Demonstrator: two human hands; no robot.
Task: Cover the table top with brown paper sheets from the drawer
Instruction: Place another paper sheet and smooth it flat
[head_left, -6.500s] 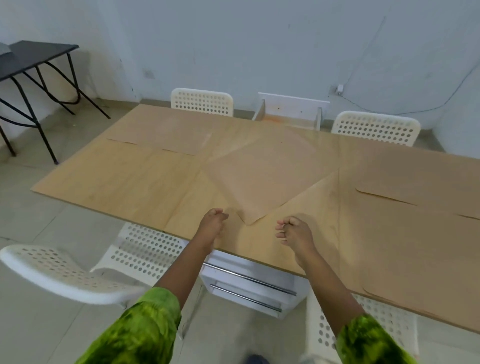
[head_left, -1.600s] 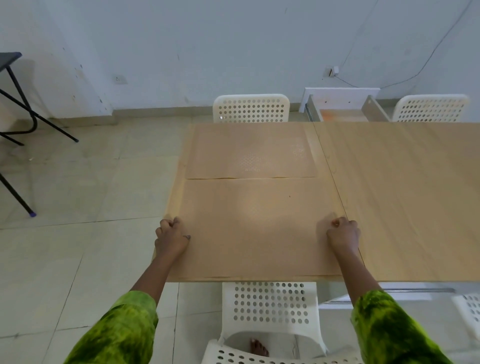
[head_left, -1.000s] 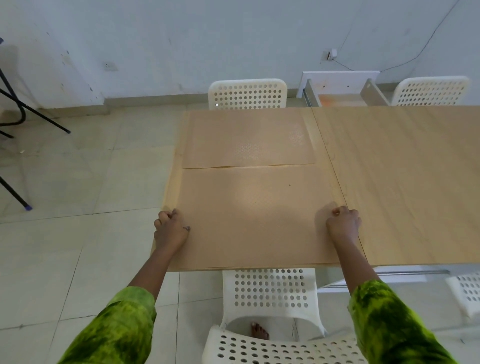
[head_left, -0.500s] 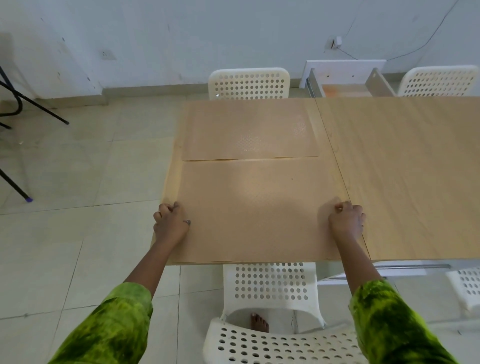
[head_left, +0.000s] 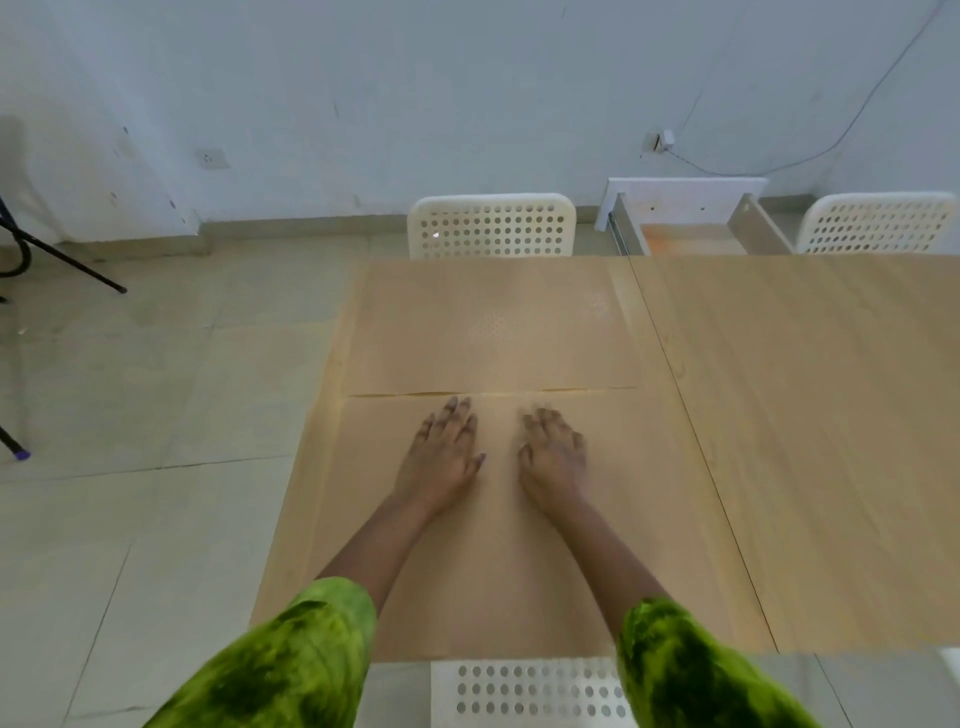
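Note:
Two brown paper sheets lie on the left end of the wooden table (head_left: 831, 441). The far sheet (head_left: 493, 327) reaches the table's back edge. The near sheet (head_left: 493, 571) butts against it along a seam. My left hand (head_left: 441, 457) and my right hand (head_left: 553, 460) lie flat on the near sheet, side by side near its far edge, fingers spread and pointing away from me. The right hand is slightly blurred. Behind the table stands an open white drawer (head_left: 685, 218) with brown paper inside.
White perforated chairs stand behind the table (head_left: 491, 223) and at the far right (head_left: 878, 221); another chair (head_left: 530, 691) is under the near edge. Black folding-table legs (head_left: 57, 260) stand on the tiled floor at left. A cable runs along the wall.
Both hands let go of the near sheet's side edges, opened, and moved inward and forward to its middle, where they now lie flat. The view has moved closer over the table.

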